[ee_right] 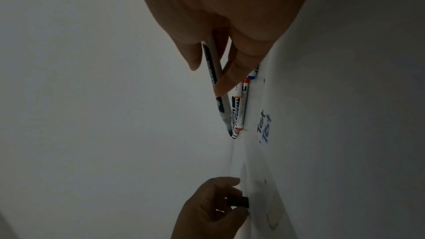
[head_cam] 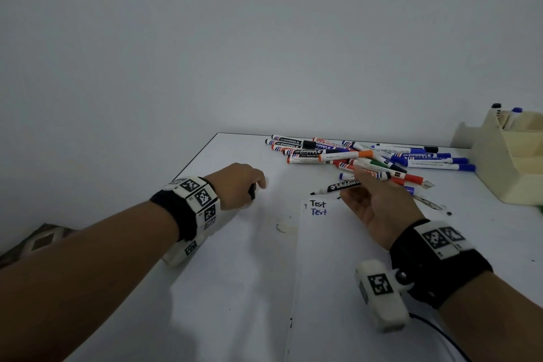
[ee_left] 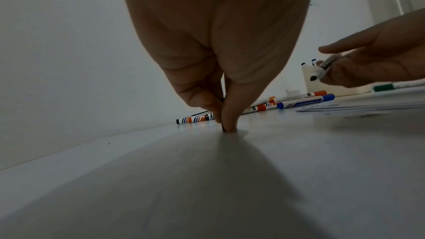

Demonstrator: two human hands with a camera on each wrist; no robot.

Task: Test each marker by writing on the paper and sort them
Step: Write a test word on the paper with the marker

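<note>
Where upright: two markers [head_cam: 507, 116] in organizer [head_cam: 511, 161]

Dim, greyish light in all views, soft shadow stretching toward the camera from the left hand [ee_left: 220, 61] on the table [ee_left: 230, 197], right wrist view darkest and grainy, wide-angle bending at the edges

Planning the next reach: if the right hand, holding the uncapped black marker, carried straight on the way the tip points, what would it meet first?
Probably nothing soon. The right hand aims the black marker leftward, above the table, just beyond the paper. The left hand, gripping the black cap, lies roughly along that line, though depth is unclear.
</note>
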